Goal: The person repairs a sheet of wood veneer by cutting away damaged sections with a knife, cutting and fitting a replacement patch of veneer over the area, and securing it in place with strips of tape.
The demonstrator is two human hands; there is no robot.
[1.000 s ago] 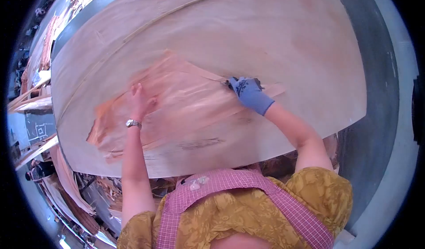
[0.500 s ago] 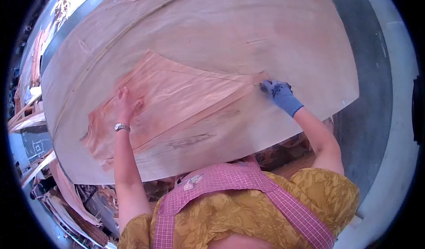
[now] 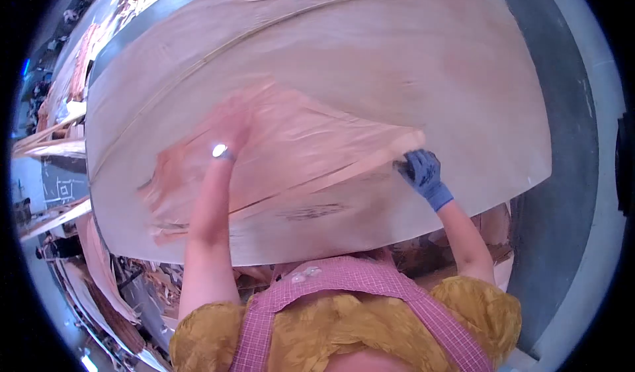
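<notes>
At the near side, the person's apron (image 3: 344, 276) almost meets the edge of the board (image 3: 476, 94), with loose scraps (image 3: 162, 283) below it. Just in from that edge, dark marks (image 3: 314, 211) streak the board. The right hand (image 3: 423, 177), gloved in blue, is closed on a dark tool (image 3: 402, 167), mostly hidden by the fingers, just below the right tip of the sheet (image 3: 297, 147). That thin reddish sheet lies on the middle of the board. A dark line runs along its near side, setting off a narrow strip; this side looks slit, though the strip lies in place. The far right side appears smooth, as if finished, while the left end is ragged and looks untouched. How much is left in all cannot be told. The bare left hand (image 3: 231, 124), blurred, rests on the sheet's left half; whether its fingers are spread or together is unclear. Beyond, a long ridge (image 3: 198, 61) curves across the board.
</notes>
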